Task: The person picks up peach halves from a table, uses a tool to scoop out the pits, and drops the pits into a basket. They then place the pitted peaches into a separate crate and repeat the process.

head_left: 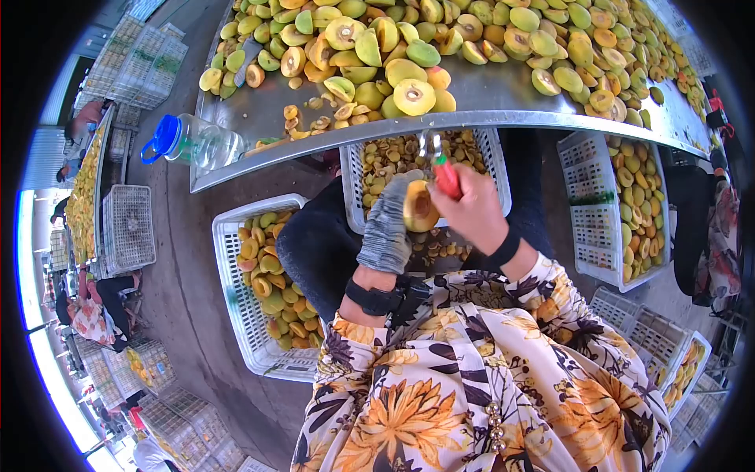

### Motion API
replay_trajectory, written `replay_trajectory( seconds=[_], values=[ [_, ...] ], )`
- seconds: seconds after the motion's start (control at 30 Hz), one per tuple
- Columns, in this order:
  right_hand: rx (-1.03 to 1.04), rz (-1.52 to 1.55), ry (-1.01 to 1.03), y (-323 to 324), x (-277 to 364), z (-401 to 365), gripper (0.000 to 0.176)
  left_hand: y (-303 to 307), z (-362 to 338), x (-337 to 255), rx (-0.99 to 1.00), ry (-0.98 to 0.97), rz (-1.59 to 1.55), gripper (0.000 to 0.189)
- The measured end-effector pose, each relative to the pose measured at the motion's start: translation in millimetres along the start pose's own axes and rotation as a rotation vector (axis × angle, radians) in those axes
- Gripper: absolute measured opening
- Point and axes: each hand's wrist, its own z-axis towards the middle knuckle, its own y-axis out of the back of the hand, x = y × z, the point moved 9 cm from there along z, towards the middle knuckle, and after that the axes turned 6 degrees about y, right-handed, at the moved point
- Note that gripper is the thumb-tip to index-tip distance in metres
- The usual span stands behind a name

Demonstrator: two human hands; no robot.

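Note:
My left hand (387, 224), in a grey knitted glove, is closed around a halved yellow peach (420, 209) with its cut face and brown centre turned to the right. My bare right hand (475, 209) grips a pitting tool (447, 178) by its red handle. The tool's shiny metal end points up, away from the fruit, and is slightly blurred. Both hands are over a white crate (352, 189) of small fruit pieces or pits between my knees. Just beyond lies a metal table (259, 110) heaped with halved peaches (413, 96), several with pits showing.
A blue-capped plastic jug (197, 141) lies at the table's left edge. Crates of peach halves stand at my left (236, 315) and right (590, 212). Stacked crates (138, 63) and other people (94, 311) are farther left; another person (720, 236) sits at far right.

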Motion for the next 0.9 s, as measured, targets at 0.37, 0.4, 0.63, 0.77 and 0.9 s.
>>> replay_trajectory(
  seconds=[0.37, 0.4, 0.63, 0.77, 0.9],
  values=[
    [0.301, 0.335, 0.166, -27.5, -1.3, -3.8, 0.048, -14.6, 1.3, -38.7, 0.213, -0.027, 0.303, 0.075],
    [0.241, 0.554, -0.140, -24.7, -13.8, -3.9, 0.043, -14.4, -5.0, -42.7, 0.282, 0.004, 0.230, 0.078],
    [0.038, 0.865, -0.565, -66.0, -34.3, -26.1, 0.030, 17.2, 14.7, -24.8, -0.021, -0.219, -0.200, 0.052],
    [0.030, 0.310, 0.021, -42.0, -8.6, -14.7, 0.036, 26.8, 3.2, -42.4, -0.094, -0.217, -0.276, 0.047],
    [0.135, 0.168, 0.118, -35.6, 2.5, -16.0, 0.038, 24.2, -1.4, -50.1, -0.081, -0.231, -0.277, 0.040]
  ],
)
